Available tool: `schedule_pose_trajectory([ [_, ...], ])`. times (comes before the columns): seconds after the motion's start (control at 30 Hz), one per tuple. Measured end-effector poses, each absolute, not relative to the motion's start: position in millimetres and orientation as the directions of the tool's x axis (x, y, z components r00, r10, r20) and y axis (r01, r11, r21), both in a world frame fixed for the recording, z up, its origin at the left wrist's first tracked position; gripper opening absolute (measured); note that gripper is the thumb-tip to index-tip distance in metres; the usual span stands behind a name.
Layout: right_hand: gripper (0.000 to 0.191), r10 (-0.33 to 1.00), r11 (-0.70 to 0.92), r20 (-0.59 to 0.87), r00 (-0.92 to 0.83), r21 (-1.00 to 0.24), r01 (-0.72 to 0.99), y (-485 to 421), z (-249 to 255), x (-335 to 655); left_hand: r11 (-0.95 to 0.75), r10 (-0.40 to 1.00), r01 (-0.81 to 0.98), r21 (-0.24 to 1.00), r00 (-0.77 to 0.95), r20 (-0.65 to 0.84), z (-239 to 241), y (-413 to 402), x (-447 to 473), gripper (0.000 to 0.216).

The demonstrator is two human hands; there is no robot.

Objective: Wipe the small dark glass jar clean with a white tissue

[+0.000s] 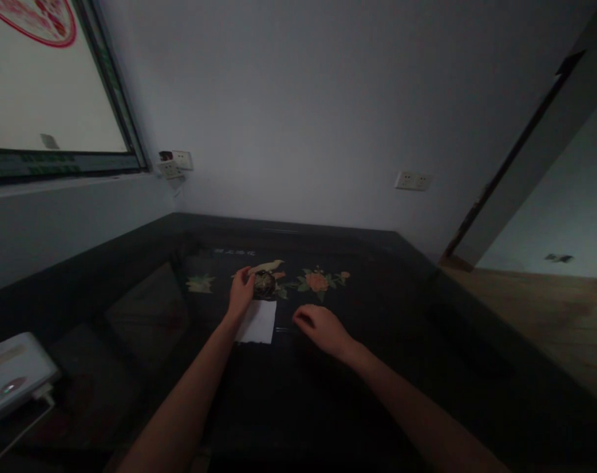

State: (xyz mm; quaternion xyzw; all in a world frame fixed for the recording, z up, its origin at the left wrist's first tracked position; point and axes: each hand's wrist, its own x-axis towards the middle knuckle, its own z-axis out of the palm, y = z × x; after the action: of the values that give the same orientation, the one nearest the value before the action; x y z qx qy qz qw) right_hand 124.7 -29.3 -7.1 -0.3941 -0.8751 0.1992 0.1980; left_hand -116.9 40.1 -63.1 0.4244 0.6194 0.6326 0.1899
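Note:
On a dark table with painted flowers (318, 282) and a bird lies a white sheet of paper (259, 321). My left hand (241, 293) reaches past the paper's far left corner and its fingers curl against a small dark round object (265, 284); whether it grips it is unclear in the dim light. My right hand (320, 328) rests on the table just right of the paper, fingers curled downward, beside a thin pale stick-like item (282, 329). What its fingers hold, if anything, is hidden.
A white device (12, 371) with a cable sits at the near left. A dark ledge runs along the left under a window (46, 85). Wall sockets (413, 180) are on the back wall. Wooden floor (549, 315) lies to the right.

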Motion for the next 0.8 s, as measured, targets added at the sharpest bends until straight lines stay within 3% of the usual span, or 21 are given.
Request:
schedule_pose_trajectory([
  [0.1, 0.02, 0.77, 0.62, 0.14, -0.623, -0.396, 0.677, -25, -5, 96, -0.148, 0.792, 0.273, 0.951, -0.544, 0.279, -66, 41, -115, 0.027],
  [0.23, 0.036, 0.856, 0.517, 0.139, -0.498, -0.244, 0.821, -11, -15, 62, -0.129, 0.813, 0.286, 0.95, -0.518, 0.267, -67, 43, -114, 0.029],
  [0.4, 0.055, 0.894, 0.445, 0.171, -0.414, -0.24, 0.863, 1, -30, 40, -0.078, 0.824, 0.346, 0.935, -0.505, 0.256, -71, 46, -115, 0.032],
  [0.63, 0.017, 0.891, 0.45, 0.106, -0.442, -0.348, 0.822, 6, -35, 49, -0.024, 0.836, 0.459, 0.888, -0.477, 0.27, -71, 46, -112, 0.033],
  [0.8, 0.006, 0.899, 0.427, 0.101, -0.426, -0.421, 0.8, 4, -32, 71, -0.049, 0.84, 0.531, 0.846, -0.437, 0.323, -68, 41, -108, 0.037],
])
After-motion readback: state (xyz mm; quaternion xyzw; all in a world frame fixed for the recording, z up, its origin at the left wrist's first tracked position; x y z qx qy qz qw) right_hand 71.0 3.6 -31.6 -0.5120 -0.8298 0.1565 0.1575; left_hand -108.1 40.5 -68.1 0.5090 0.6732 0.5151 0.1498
